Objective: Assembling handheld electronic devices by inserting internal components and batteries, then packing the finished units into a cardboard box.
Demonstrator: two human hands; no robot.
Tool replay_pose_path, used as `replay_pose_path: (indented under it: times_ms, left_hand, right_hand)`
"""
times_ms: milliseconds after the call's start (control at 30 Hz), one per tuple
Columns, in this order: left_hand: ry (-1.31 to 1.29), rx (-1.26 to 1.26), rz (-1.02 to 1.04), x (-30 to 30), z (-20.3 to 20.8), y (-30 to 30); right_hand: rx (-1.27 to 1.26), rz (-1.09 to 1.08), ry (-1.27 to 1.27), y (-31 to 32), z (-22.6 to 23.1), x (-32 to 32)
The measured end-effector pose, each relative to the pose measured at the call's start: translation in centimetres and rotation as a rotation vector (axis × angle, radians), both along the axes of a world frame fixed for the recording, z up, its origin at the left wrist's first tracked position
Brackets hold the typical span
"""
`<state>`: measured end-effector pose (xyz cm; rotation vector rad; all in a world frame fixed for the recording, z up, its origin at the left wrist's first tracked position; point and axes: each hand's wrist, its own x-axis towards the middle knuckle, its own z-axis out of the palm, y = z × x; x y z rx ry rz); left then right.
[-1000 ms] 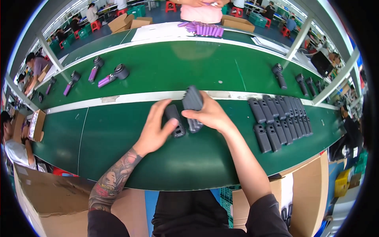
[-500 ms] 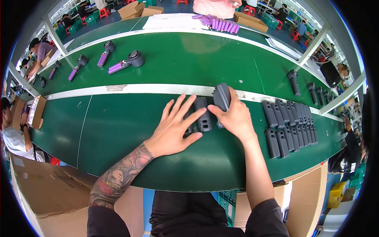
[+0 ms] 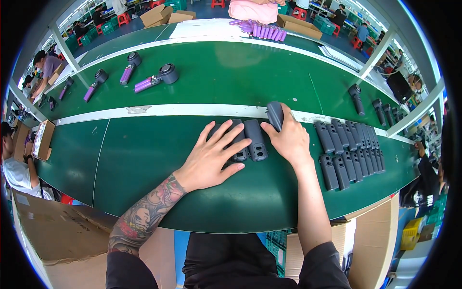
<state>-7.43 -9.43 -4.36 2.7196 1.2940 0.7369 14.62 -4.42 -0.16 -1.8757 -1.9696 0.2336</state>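
My left hand [image 3: 207, 154] lies with its fingers spread over dark grey plastic handle casings. One casing [image 3: 237, 153] shows partly beneath its fingers, and another casing [image 3: 255, 139] lies right beside it, between my hands. Any further casings under the palm are hidden. My right hand [image 3: 291, 139] is closed round a grey casing [image 3: 275, 115], holding it tilted up near the white strip, to the right of those lying down. Its lower end is covered by my fingers.
Two rows of similar casings [image 3: 340, 171] lie on the green table at right. Beyond the white strip [image 3: 183, 110] is a green belt-like surface with grey units with purple cells [image 3: 156, 81] at left and dark handheld units [image 3: 357, 99] at right. Cardboard boxes [image 3: 57, 226] stand below the table edge.
A casing lies beside the left fingers where my right hand held what looked like more than one. The right hand has shifted slightly right; the left stays spread in nearly the same place.
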Motion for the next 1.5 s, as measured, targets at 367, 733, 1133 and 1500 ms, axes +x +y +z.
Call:
replay_pose_path:
  times_ms: [367,733,1133,1500]
  left_hand:
    - [-0.012,-0.007,-0.042,0.0,0.2,-0.1]
    - [-0.426,-0.034,0.145,-1.3,-0.3,2.0]
    - [-0.426,0.264,0.793,-10.7,-5.4,15.1]
    - [0.137,-0.168,0.669,-13.2,0.0,17.6]
  right_hand:
    - [-0.006,-0.040,-0.080,-0.1,0.3,0.3]
    - [-0.007,-0.131,-0.185,1.3,-0.2,3.9]
    - [-0.115,0.129,1.427,4.0,-1.5,5.9]
    - [-0.264,0.386,1.962,3.5,-2.2,4.3]
